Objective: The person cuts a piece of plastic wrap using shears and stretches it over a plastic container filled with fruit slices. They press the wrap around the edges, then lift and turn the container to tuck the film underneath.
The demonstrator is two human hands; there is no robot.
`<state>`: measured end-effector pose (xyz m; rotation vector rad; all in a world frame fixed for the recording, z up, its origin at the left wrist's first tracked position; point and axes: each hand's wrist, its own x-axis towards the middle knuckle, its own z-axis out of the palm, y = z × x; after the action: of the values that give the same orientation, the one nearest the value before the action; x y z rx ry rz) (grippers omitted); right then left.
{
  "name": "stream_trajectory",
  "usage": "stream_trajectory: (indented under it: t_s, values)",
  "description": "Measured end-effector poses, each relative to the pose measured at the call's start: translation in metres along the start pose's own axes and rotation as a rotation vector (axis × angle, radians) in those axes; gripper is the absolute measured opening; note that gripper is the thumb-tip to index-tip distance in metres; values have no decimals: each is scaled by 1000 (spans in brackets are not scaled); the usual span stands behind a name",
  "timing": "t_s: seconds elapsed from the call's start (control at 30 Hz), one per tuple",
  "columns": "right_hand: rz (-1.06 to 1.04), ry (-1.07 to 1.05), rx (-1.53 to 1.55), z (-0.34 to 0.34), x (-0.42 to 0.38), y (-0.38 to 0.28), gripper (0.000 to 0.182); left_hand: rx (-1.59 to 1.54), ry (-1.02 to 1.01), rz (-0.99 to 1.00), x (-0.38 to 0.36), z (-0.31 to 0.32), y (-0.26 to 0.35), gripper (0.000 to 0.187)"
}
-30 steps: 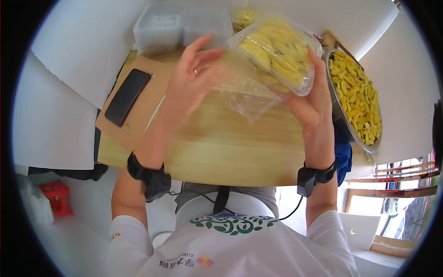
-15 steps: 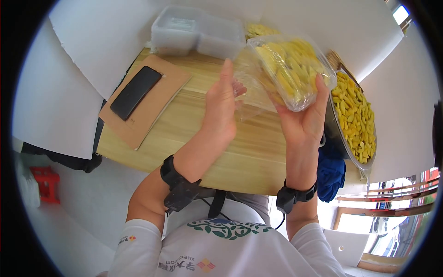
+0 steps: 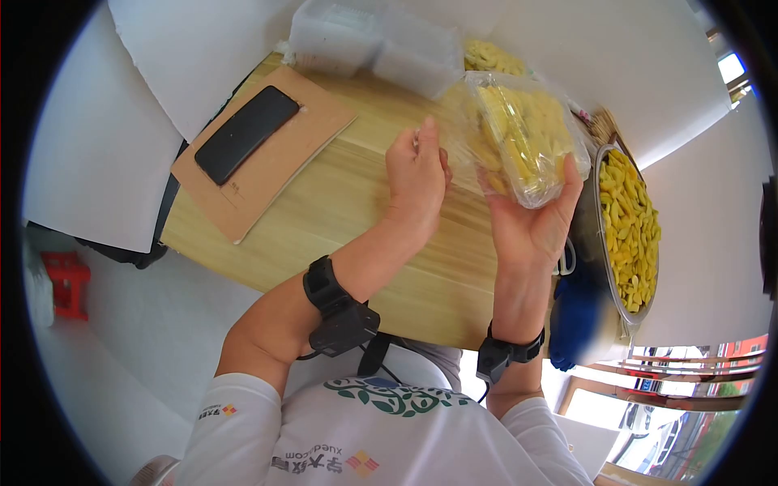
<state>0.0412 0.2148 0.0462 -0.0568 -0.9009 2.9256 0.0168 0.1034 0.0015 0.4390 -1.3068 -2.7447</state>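
My right hand [image 3: 531, 223] supports a clear plastic tray [image 3: 525, 138] from below and along its near edge. Yellow slices that look like fruit fill the tray, under shiny plastic wrap. Just left of it, my left hand [image 3: 417, 174] is curled closed, apart from the tray itself. Loose wrap trails from the tray toward those fingers, though the part inside them is hidden. Beyond the held tray lies another portion of yellow slices [image 3: 494, 58]. To the right stands a large metal bowl [image 3: 600, 211] heaped with yellow slices [image 3: 630, 235].
Clear plastic containers [image 3: 336, 36] stand stacked at the back of the wooden table [image 3: 348, 198]. On the left, a black phone [image 3: 247, 134] lies on a piece of cardboard [image 3: 263, 202]. Dark blue cloth [image 3: 574, 320] hangs by the right edge. White panels surround the table.
My left hand has gone from partly open, thumb raised, to curled closed, with less film showing beside it. The tray has stayed in my right hand, and the whole view has shifted slightly.
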Motion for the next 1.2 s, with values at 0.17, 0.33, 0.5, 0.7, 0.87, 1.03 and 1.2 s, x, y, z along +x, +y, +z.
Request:
stream_trajectory:
  t_s: [0.17,0.33,0.5,0.7,0.87,1.03,1.2]
  values:
    - [17,48,32,5,2,8,55,40,13,142,11,-4,-8,33]
    - [21,36,36,3,3,10,55,111,29,206,15,-4,-13,34]
    - [25,41,72,1,-2,14,54,182,54,238,12,-1,-19,34]
    - [47,75,91,5,-12,21,50,347,97,452,31,-12,-47,31]
    - [35,87,65,4,-17,31,49,286,59,506,28,-11,-44,17]
    - [50,36,39,5,-21,35,55,221,-2,546,23,-9,-39,7]
    - [54,46,14,5,-21,37,56,32,-37,430,22,-8,-34,3]
